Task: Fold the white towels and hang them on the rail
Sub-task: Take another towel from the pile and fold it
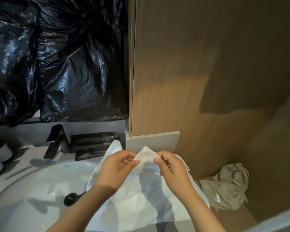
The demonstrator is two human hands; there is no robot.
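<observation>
A white towel hangs in front of me, over the right side of the white sink. Its top corner is raised between my hands. My left hand pinches the towel's edge just left of that corner. My right hand pinches it on the right, thumb on the near side of the cloth. The towel's lower part drapes down below my forearms. No rail is in view.
A black faucet and black packets stand behind the sink. Black plastic sheeting covers the wall above. A wooden panel rises to the right, with a crumpled grey cloth on a wooden ledge below it.
</observation>
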